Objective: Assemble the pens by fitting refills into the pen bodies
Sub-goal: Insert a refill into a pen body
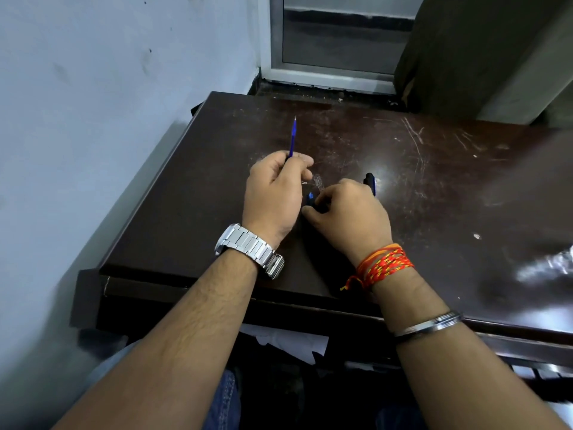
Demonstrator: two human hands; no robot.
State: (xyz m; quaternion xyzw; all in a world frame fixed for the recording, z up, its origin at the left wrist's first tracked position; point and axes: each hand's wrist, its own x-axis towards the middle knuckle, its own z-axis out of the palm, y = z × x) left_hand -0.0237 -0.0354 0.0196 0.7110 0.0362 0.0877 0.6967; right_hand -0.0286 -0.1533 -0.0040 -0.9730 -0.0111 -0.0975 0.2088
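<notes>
While held over the desk point(449, 187), left hand point(274, 190): fingers point(302, 161) clamped on blue refill point(293, 136), tip pointing away.
Right hand point(352, 212): fingers curled round dark pen body point(370, 181), just beside the left.

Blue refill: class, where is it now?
Head view: the blue refill sticks up from the left hand, left of centre above the dark table, beside the right hand gripping a pen body.

Narrowed mid-table by left hand point(276, 187) with raised refill point(292, 138) and right hand point(350, 212) gripping pen body point(370, 183), close together. Open over bare tabletop point(449, 181) to their right and beyond. Blocked at left by wall point(93, 103) along table edge, at far end by window frame point(328, 77).
</notes>
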